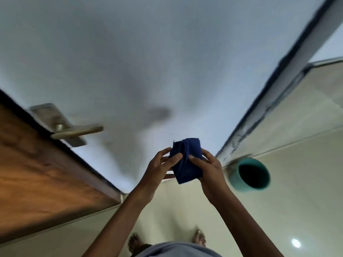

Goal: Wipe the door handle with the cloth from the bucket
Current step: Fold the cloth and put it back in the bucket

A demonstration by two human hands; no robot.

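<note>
A folded dark blue cloth (186,160) is held in front of me by both hands. My left hand (160,165) pinches its left edge, thumb on top. Gripping its right side is my right hand (208,167). The brass-coloured lever door handle (78,133) sticks out from a metal plate on the pale door (130,62), well to the left of the cloth and a little higher. A teal bucket (249,174) stands on the floor to the right of my right hand, its inside dark.
A brown wooden door frame or panel (37,173) runs along the left. A dark-edged frame strip (274,86) borders the door on the right. Beige floor tiles (297,210) lie below, with my bare feet (199,237) near the bottom edge.
</note>
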